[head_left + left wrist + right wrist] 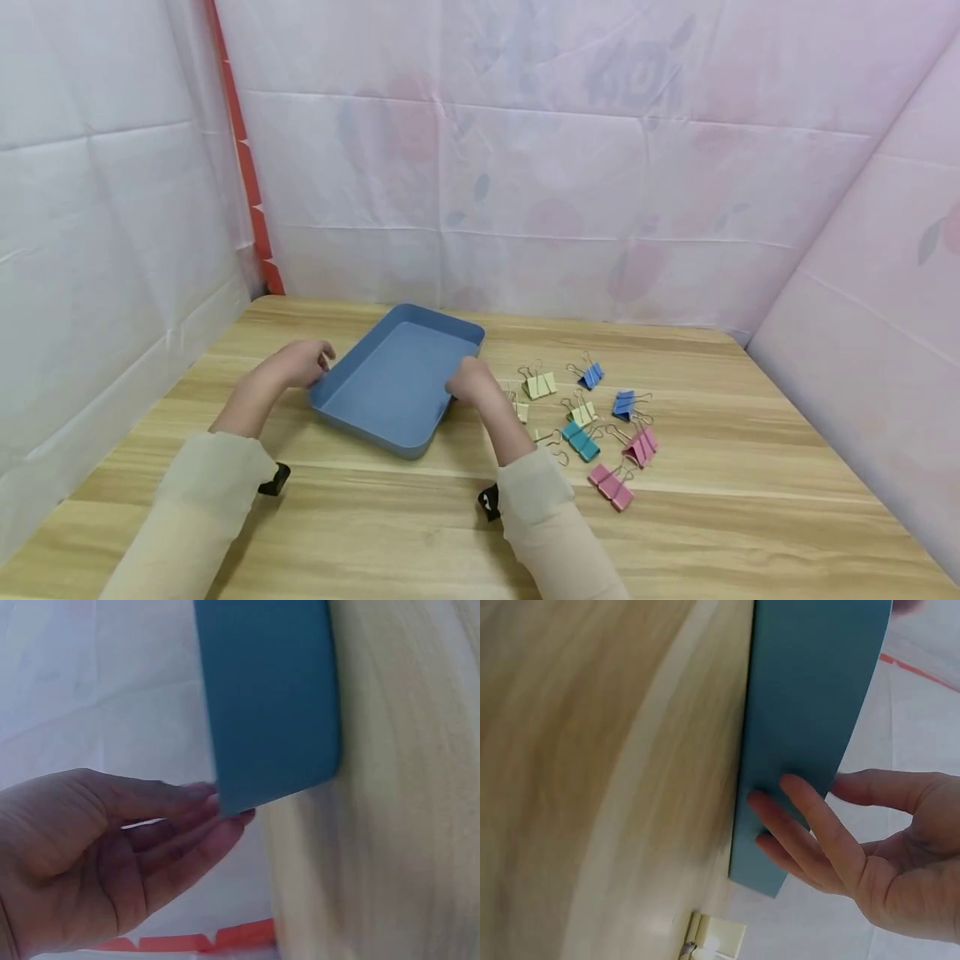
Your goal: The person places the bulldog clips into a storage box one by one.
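A shallow blue-grey rectangular tray (397,375) lies at a slant on the wooden table. At its left side, my left hand (303,362) has thumb and fingertips right at the rim; in the left wrist view that hand (112,855) pinches near a corner, its fingertips partly hidden by the wall. My right hand (476,382) grips the opposite long side. The right wrist view shows that hand (885,862) with its thumb at the rim and several bent fingers against the outer wall (802,697).
Right of the tray lie scattered binder clips: yellow ones (540,384), blue ones (591,375), a teal one (581,442) and pink ones (611,486). Some yellow clips sit close by my right forearm, partly covered by it. Pale cloth walls (525,167) enclose the table's back and sides.
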`<action>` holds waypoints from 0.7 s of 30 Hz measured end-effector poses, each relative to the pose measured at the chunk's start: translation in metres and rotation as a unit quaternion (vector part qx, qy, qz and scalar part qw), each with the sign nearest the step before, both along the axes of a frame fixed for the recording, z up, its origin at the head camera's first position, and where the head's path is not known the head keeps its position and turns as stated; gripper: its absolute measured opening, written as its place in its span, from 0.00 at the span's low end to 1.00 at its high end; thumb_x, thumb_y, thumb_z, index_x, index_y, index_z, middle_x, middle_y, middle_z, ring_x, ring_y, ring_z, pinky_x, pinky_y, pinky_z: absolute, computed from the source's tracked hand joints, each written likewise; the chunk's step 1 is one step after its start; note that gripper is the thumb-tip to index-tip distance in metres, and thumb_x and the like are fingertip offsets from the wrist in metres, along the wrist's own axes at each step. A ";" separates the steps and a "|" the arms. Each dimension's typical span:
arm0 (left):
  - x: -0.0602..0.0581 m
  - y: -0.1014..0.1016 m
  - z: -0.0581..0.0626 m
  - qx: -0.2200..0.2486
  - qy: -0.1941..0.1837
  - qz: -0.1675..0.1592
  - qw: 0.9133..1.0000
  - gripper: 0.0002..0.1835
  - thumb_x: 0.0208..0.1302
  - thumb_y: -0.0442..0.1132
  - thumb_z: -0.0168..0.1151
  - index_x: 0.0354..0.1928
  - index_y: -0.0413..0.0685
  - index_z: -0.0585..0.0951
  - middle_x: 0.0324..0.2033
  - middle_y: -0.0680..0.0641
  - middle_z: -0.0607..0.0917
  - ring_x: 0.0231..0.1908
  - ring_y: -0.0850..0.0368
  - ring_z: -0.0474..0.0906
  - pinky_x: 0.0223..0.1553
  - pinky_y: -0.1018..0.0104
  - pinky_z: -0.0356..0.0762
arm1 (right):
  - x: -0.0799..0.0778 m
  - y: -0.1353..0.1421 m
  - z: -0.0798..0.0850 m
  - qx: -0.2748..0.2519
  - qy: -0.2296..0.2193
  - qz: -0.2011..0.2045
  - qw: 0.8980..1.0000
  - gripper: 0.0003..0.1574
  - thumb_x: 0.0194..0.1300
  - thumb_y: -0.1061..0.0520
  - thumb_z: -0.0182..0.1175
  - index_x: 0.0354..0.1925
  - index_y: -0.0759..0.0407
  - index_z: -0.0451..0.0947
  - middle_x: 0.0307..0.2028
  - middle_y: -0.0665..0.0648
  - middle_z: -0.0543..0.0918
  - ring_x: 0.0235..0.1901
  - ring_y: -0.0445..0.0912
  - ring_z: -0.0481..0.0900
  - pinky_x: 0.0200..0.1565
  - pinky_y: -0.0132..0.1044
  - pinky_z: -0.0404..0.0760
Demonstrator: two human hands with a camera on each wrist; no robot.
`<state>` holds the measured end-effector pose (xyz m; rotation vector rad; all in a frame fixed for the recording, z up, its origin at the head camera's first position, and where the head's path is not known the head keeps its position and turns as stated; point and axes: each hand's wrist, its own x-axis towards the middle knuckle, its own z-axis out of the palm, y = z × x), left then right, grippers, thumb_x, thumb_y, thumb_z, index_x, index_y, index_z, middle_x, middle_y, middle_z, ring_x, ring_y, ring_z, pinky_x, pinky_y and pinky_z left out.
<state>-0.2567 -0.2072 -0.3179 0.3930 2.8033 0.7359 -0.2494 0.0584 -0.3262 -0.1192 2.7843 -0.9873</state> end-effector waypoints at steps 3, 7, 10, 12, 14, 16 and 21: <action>-0.006 -0.001 -0.005 0.030 -0.003 0.002 1.000 0.23 0.52 0.17 0.45 0.53 0.22 0.68 0.39 0.33 0.77 0.29 0.52 0.74 0.26 0.66 0.73 | 0.002 -0.003 0.000 0.011 0.009 0.003 1.000 0.19 0.55 0.72 0.50 0.46 0.81 0.71 0.29 0.64 0.75 0.19 0.47 0.69 0.19 0.32 0.66; -0.010 -0.003 -0.009 0.054 0.005 -0.005 0.998 0.18 0.57 0.19 0.45 0.50 0.23 0.71 0.37 0.34 0.78 0.29 0.51 0.74 0.26 0.65 0.74 | 0.004 -0.004 0.000 0.003 0.014 0.005 1.000 0.22 0.57 0.73 0.49 0.50 0.82 0.68 0.35 0.68 0.76 0.21 0.49 0.72 0.20 0.33 0.68; -0.010 -0.002 -0.011 0.058 0.007 -0.004 0.998 0.14 0.60 0.21 0.46 0.48 0.23 0.72 0.33 0.37 0.77 0.29 0.52 0.74 0.26 0.65 0.74 | 0.004 -0.003 0.000 0.003 0.010 0.006 1.000 0.24 0.57 0.73 0.48 0.53 0.81 0.66 0.42 0.70 0.76 0.24 0.50 0.74 0.22 0.34 0.70; -0.009 0.000 -0.011 0.056 0.010 -0.006 0.998 0.13 0.59 0.20 0.46 0.46 0.22 0.72 0.31 0.38 0.77 0.28 0.52 0.73 0.26 0.64 0.74 | 0.003 -0.002 0.000 0.005 0.009 0.004 1.000 0.25 0.57 0.73 0.48 0.54 0.81 0.65 0.45 0.70 0.75 0.27 0.51 0.75 0.24 0.34 0.72; -0.007 0.003 -0.011 0.044 0.017 -0.012 0.999 0.13 0.56 0.19 0.46 0.44 0.22 0.72 0.31 0.39 0.76 0.28 0.52 0.73 0.26 0.64 0.75 | 0.002 0.000 0.001 0.012 0.012 0.005 1.000 0.25 0.57 0.73 0.48 0.55 0.81 0.65 0.47 0.69 0.74 0.29 0.52 0.74 0.26 0.35 0.72; -0.004 0.006 -0.010 0.036 0.020 -0.017 0.999 0.13 0.54 0.18 0.45 0.43 0.22 0.71 0.31 0.38 0.76 0.28 0.51 0.73 0.27 0.64 0.75 | 0.001 0.002 0.001 0.022 0.016 0.006 1.000 0.25 0.58 0.73 0.48 0.55 0.80 0.65 0.47 0.68 0.73 0.30 0.52 0.73 0.26 0.35 0.72; 0.006 0.016 -0.006 0.020 0.013 -0.025 0.999 0.13 0.55 0.17 0.44 0.43 0.22 0.69 0.33 0.36 0.76 0.32 0.48 0.73 0.30 0.62 0.75 | -0.001 0.007 0.002 0.041 0.027 0.007 0.999 0.24 0.58 0.72 0.47 0.54 0.79 0.67 0.46 0.68 0.74 0.27 0.50 0.72 0.24 0.34 0.69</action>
